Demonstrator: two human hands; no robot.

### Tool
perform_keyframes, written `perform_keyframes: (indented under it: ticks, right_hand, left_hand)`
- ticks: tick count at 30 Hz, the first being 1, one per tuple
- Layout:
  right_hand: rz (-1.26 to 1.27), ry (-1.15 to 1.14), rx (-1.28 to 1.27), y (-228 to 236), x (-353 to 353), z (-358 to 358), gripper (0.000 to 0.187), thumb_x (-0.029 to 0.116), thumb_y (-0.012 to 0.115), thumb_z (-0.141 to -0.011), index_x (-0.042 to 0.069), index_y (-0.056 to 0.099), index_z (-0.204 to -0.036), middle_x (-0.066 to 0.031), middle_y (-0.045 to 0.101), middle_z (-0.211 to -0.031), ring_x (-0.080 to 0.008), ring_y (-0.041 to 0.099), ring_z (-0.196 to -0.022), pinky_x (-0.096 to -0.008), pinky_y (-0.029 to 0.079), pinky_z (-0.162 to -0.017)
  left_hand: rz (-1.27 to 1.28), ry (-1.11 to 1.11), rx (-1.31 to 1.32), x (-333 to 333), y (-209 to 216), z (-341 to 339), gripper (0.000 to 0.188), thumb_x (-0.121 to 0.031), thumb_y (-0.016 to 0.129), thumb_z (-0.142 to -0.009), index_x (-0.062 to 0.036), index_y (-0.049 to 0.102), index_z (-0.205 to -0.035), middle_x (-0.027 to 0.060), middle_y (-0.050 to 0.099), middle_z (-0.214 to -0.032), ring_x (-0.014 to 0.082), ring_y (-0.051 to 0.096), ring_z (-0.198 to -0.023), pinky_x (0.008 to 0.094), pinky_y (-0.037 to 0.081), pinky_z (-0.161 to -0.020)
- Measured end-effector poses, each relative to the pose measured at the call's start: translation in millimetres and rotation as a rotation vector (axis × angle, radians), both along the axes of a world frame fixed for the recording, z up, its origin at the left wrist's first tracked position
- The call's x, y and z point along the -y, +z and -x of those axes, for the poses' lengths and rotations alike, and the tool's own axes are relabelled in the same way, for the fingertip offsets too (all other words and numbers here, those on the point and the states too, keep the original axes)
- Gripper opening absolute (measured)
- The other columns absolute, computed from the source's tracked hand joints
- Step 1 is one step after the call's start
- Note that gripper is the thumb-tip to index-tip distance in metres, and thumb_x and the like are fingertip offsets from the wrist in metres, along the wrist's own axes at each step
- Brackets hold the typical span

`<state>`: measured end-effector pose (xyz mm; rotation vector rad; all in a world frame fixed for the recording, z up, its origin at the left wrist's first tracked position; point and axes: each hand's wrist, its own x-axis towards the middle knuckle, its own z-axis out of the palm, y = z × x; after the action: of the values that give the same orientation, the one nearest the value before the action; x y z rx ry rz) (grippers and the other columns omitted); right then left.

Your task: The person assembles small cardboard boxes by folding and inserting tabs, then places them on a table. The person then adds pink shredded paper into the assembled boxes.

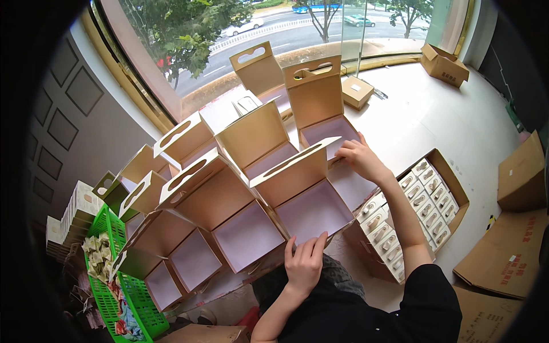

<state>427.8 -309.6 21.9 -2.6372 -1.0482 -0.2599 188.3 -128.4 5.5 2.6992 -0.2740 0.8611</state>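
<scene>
Open cardboard gift boxes with handle cutouts in their raised lids stand close together before me, pale inside. My left hand (pixel 304 267) has its fingers curled over the front edge of the nearest right box (pixel 314 211), whose inside is bare. Farther forward, my right hand (pixel 362 160) bends its fingers around the front right corner of another open box (pixel 313 97). The near box's lid (pixel 297 163) stands just left of those fingers. To the left is a wider open box (pixel 246 234), with a smaller one (pixel 194 257) beside it.
A carton (pixel 463 197) packed with several small white boxes stands at the right. A green plastic basket (pixel 146 306) with wrapped packets is at the left. Brown cartons (pixel 503 251) line the right side. Beyond the boxes, a small carton (pixel 357 91) lies before a window.
</scene>
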Motion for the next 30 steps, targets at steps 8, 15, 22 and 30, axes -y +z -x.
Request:
perform_keyframes:
  ticks: [8, 15, 22, 30]
  right_hand:
    - [-0.002, 0.007, 0.114, -9.4, -31.1, -47.0, 0.016, 0.009, 0.059, -0.084, 0.016, 0.062, -0.097, 0.0012, 0.058, -0.093, -0.0213, 0.052, -0.103, -0.0610, 0.017, -0.109]
    - [-0.017, 0.047, 0.125, -13.8, -48.5, -69.6, 0.023, 0.015, 0.061, -0.084, 0.019, 0.062, -0.106, 0.0006, 0.059, -0.094, -0.0207, 0.051, -0.107, -0.0605, 0.019, -0.109]
    - [-0.211, 0.146, 0.109, 20.5, -47.0, -66.6, 0.028, 0.010, 0.067, -0.078, 0.012, 0.064, -0.106, -0.0046, 0.063, -0.103, -0.0234, 0.054, -0.106, -0.0439, 0.038, -0.098]
    - [-0.416, 0.292, 0.024, 147.1, -127.1, -95.0, 0.016, 0.009, 0.059, -0.089, 0.002, 0.064, -0.102, -0.0116, 0.068, -0.093, -0.0188, 0.067, -0.083, -0.0278, 0.054, -0.071]
  left_hand:
    - [-0.025, 0.021, 0.000, 0.4, 1.4, -4.0, 0.023, -0.011, 0.069, -0.078, -0.0127, 0.068, -0.101, -0.0025, 0.063, -0.079, 0.0130, 0.059, -0.070, 0.0355, 0.040, -0.091]
    - [-0.032, 0.046, 0.025, -0.1, -5.8, -9.2, 0.028, -0.011, 0.061, -0.078, -0.0144, 0.066, -0.105, -0.0038, 0.060, -0.085, 0.0124, 0.058, -0.082, 0.0371, 0.040, -0.093]
    - [0.081, 0.002, 0.019, -4.2, 4.2, -12.7, 0.022, -0.013, 0.070, -0.077, -0.0108, 0.068, -0.099, 0.0007, 0.063, -0.087, 0.0179, 0.059, -0.084, 0.0392, 0.041, -0.091]
    - [0.162, -0.018, 0.064, -15.4, 1.7, -10.8, 0.022, -0.016, 0.070, -0.076, -0.0110, 0.068, -0.097, 0.0012, 0.063, -0.091, 0.0197, 0.058, -0.091, 0.0401, 0.041, -0.094]
